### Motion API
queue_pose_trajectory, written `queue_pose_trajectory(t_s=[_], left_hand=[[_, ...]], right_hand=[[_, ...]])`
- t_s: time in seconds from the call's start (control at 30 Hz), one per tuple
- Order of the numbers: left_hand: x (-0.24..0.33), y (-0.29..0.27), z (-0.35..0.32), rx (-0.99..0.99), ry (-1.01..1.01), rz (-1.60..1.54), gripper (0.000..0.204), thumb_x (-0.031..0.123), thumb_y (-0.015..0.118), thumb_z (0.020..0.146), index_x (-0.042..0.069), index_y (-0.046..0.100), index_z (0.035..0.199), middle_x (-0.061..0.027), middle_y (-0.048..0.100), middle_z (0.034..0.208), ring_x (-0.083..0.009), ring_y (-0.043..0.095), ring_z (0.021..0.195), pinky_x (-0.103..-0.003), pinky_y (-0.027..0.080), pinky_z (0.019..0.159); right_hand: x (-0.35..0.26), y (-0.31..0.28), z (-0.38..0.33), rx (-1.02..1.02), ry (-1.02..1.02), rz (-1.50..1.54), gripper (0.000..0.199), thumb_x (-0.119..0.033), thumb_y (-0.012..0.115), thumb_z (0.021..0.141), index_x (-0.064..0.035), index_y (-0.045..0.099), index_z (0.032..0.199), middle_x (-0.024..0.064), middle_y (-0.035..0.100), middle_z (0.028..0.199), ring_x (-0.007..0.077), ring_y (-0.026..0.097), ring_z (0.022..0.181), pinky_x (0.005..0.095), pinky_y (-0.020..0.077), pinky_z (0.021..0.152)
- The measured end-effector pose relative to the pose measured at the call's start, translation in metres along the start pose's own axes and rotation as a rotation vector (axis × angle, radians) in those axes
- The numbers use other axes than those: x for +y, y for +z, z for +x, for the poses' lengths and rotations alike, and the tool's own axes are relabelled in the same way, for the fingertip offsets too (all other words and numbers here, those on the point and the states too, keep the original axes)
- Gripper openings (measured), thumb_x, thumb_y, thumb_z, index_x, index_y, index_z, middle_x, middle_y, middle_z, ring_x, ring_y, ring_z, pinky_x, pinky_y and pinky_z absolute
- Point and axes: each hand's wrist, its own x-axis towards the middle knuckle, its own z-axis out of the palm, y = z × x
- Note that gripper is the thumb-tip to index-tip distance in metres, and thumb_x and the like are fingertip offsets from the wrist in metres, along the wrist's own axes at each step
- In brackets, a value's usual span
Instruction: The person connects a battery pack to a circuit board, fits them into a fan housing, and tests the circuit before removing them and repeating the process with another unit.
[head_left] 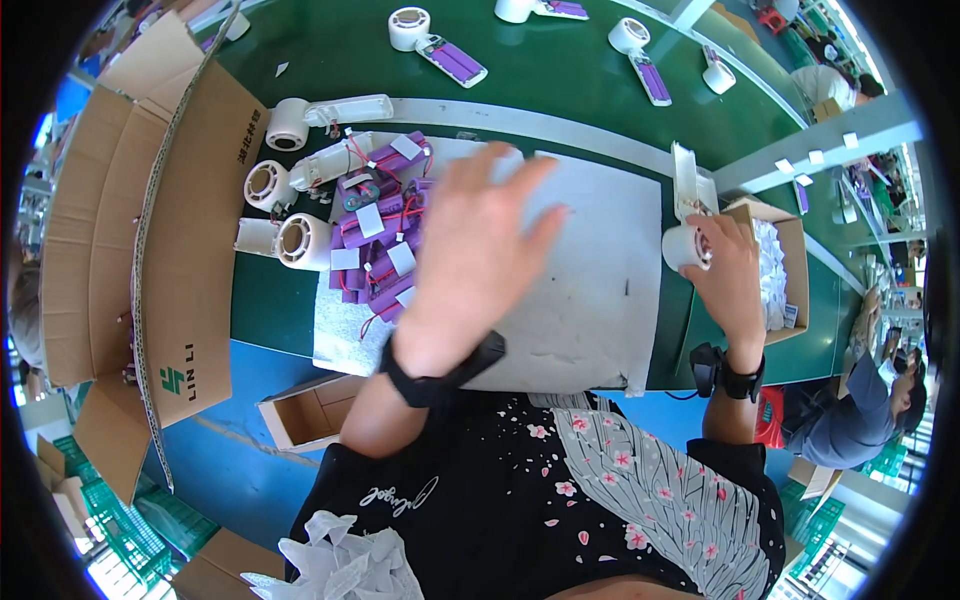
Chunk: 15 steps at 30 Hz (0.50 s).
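At the right of the frame, the right hand point(728, 275) had its fingers curled round a white round-headed casing point(681, 247), beside an open cardboard box point(792, 240). The left hand point(485, 230), blurred, fingers spread and gripping nothing I could see, hung mid-frame above a pale mat point(590, 335), near heaped purple battery packs point(374, 262).

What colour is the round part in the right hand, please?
The round part is white, as the head view shows.

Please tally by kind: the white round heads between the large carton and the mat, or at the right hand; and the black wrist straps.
White round heads: 4 (three near the large carton, one at the right hand)
Black wrist straps: 2
Total: 6
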Motion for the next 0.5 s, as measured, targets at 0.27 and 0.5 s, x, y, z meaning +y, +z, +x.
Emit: queue_pose_trajectory(t_s=[0.27, 0.5], left_hand=[[-0.058, -0.026, -0.006, -0.290, -0.273, 0.372, 0.027, 0.025, 0.064, 0.089, 0.011, 0.069, 0.111, -0.0159, 0.068, 0.102, -0.0373, 0.060, 0.102, -0.048, 0.044, 0.090], [-0.054, -0.023, 0.004, -0.355, -0.366, 0.354, 0.023, 0.023, 0.062, 0.090, 0.012, 0.071, 0.108, -0.0134, 0.070, 0.096, -0.0327, 0.064, 0.094, -0.044, 0.045, 0.087]], right_hand=[[-0.036, 0.020, 0.013, 0.051, -0.479, 0.356, 0.043, 0.001, 0.077, 0.067, -0.0076, 0.063, 0.107, 0.0094, 0.058, 0.115, 0.0318, 0.054, 0.106, 0.0389, 0.0481, 0.090], [-0.050, 0.048, 0.019, 0.188, -0.327, 0.373, 0.039, -0.001, 0.074, 0.074, -0.0096, 0.065, 0.111, 0.0113, 0.058, 0.117, 0.0309, 0.056, 0.103, 0.0380, 0.0519, 0.083]])
